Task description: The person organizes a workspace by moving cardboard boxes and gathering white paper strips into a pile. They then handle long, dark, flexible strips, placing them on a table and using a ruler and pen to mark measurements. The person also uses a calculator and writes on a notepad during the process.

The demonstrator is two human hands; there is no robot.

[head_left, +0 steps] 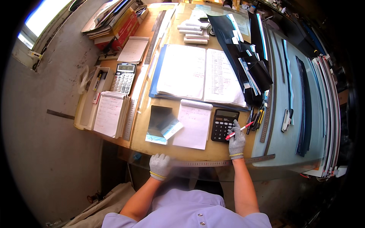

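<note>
Both my hands wear grey knit gloves with yellow cuffs. My right hand (237,146) holds a red-and-white pen (243,129) slantwise, with its fingers over the right side of a black calculator (221,131). At the table's front edge, my left hand (159,165) is curled into a fist; its inside is hidden. A steel ruler (205,163) runs along that edge between the hands. Left of the calculator lies a white notepad (193,127), partly under pieces of dark and clear film (159,121). Behind them an open binder of written sheets (182,70) lies flat.
Black film strips (232,49) pile up at the right back. Pens and cutters (258,118) lie beside the calculator, and a stapler (286,121) rests farther right. On the left are a grey calculator (123,78), a worn notepad (109,114) and a pen tray (102,80).
</note>
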